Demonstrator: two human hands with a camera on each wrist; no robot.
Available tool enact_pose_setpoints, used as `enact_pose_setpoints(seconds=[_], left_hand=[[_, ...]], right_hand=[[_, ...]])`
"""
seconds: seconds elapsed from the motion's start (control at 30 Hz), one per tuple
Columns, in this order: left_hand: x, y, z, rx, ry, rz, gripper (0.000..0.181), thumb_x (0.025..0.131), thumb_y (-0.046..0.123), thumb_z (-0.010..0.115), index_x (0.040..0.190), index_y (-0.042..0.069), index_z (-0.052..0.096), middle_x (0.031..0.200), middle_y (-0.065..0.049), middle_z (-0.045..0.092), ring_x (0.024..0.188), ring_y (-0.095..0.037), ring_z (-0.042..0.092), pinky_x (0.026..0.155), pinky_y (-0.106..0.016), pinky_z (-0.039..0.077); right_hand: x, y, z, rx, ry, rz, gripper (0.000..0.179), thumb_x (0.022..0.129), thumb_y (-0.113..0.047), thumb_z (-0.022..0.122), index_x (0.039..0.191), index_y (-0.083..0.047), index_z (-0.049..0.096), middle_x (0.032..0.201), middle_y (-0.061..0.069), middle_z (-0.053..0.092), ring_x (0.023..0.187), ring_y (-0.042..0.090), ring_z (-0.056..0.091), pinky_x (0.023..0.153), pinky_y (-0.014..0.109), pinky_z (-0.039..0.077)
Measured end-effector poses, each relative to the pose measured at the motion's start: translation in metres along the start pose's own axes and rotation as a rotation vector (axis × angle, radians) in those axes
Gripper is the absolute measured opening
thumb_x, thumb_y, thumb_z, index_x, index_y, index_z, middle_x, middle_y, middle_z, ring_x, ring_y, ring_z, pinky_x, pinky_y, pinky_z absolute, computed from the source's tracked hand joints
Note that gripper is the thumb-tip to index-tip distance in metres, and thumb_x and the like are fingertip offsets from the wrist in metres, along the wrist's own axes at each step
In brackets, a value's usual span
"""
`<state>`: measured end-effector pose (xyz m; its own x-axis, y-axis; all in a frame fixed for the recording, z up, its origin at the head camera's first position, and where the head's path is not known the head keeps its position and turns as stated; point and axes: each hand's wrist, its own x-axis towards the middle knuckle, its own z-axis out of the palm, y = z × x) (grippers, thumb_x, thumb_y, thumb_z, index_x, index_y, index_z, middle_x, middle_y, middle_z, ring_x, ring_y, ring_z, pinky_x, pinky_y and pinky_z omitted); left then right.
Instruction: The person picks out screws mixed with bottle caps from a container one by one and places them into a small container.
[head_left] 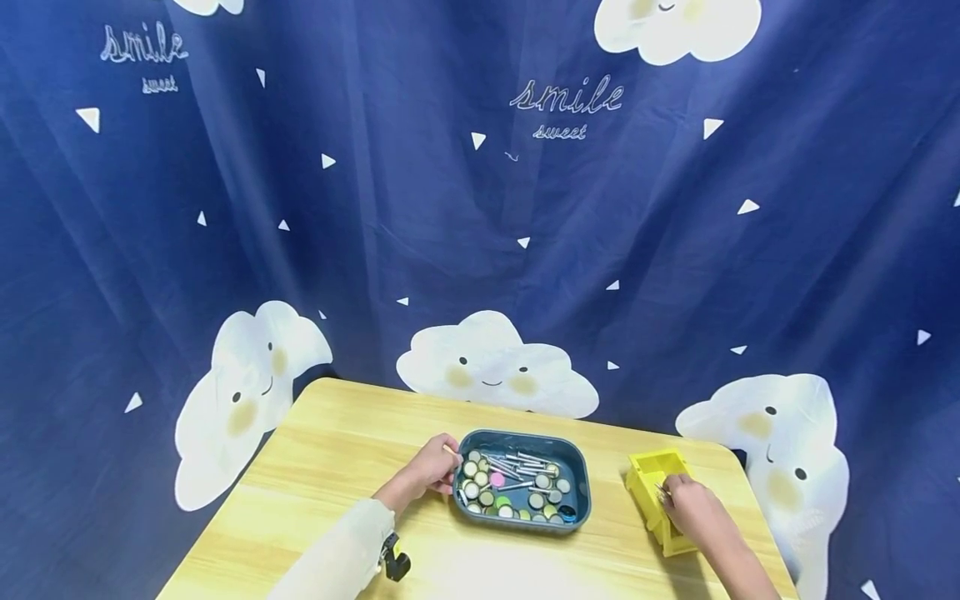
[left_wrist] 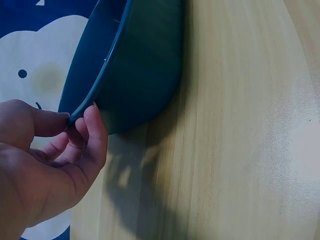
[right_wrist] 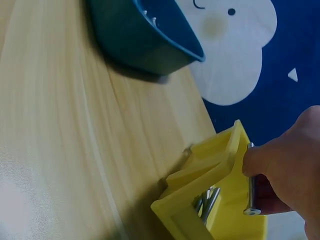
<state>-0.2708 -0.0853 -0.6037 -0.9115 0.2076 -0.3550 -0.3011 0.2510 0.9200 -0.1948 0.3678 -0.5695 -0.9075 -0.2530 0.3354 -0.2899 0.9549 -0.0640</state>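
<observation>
A dark teal plastic basin (head_left: 525,524) stands on the table, holding several metal bolts (head_left: 528,460) and many round caps, mostly pale, with a pink one (head_left: 497,479) and a green one among them. My left hand (head_left: 432,467) pinches the basin's left rim between thumb and fingers, as the left wrist view shows. To the right, my right hand (head_left: 693,507) is over a yellow bin (head_left: 641,485). In the right wrist view it pinches a silver bolt (right_wrist: 251,192) with its flat head down, above the bin's opening. Other bolts (right_wrist: 210,205) lie inside the bin.
Both containers stand on a light wooden table (head_left: 337,433), with bare wood between them. Behind it hangs a dark blue curtain (head_left: 435,208) with white clouds. A black strap clip (head_left: 393,558) sits at my left sleeve.
</observation>
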Motion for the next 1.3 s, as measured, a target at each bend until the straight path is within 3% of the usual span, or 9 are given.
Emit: enact_pose_setpoints(seconds=[0.27,0.4,0.57,0.83,1.3], left_hand=[[-0.001,0.000,0.002,0.018,0.013,0.012,0.026,0.095,0.004,0.056,0.120,-0.002,0.050,0.064,-0.001,0.049,0.052,-0.010,0.050,0.043,-0.021,0.057],[-0.002,0.000,0.002,0.018,0.015,0.008,0.027,0.095,0.004,0.056,0.121,-0.002,0.050,0.066,-0.002,0.051,0.053,-0.010,0.050,0.044,-0.021,0.057],[-0.004,0.000,0.002,-0.003,0.007,0.004,0.024,0.095,0.002,0.055,0.118,-0.002,0.049,0.066,-0.002,0.050,0.053,-0.009,0.050,0.043,-0.020,0.056],[-0.002,0.000,-0.002,-0.010,0.002,0.015,0.026,0.095,0.002,0.054,0.120,-0.003,0.049,0.066,-0.001,0.050,0.054,-0.009,0.050,0.043,-0.020,0.056],[-0.002,-0.001,0.000,-0.005,0.012,0.006,0.024,0.095,0.002,0.054,0.119,0.000,0.050,0.068,-0.002,0.051,0.055,-0.010,0.052,0.044,-0.021,0.058]], right_hand=[[-0.002,0.007,0.008,0.032,-0.082,0.071,0.014,0.087,-0.003,0.075,0.078,-0.004,0.064,0.069,0.006,0.060,0.060,0.016,0.055,0.049,0.033,0.048],[0.001,0.009,0.011,0.034,-0.173,0.103,0.019,0.092,-0.006,0.071,0.075,-0.006,0.062,0.067,0.004,0.057,0.060,0.016,0.052,0.050,0.034,0.046],[0.003,0.013,0.016,0.007,-0.249,0.094,0.025,0.097,-0.007,0.064,0.072,-0.008,0.059,0.065,0.003,0.055,0.059,0.017,0.050,0.049,0.036,0.045],[-0.002,0.018,0.028,-0.051,-0.234,0.021,0.016,0.084,0.008,0.058,0.077,-0.006,0.060,0.069,0.008,0.057,0.062,0.019,0.052,0.051,0.036,0.050],[-0.007,0.021,0.036,-0.089,-0.245,-0.008,0.016,0.079,0.014,0.062,0.084,-0.001,0.062,0.074,0.012,0.058,0.064,0.023,0.057,0.054,0.037,0.055]])
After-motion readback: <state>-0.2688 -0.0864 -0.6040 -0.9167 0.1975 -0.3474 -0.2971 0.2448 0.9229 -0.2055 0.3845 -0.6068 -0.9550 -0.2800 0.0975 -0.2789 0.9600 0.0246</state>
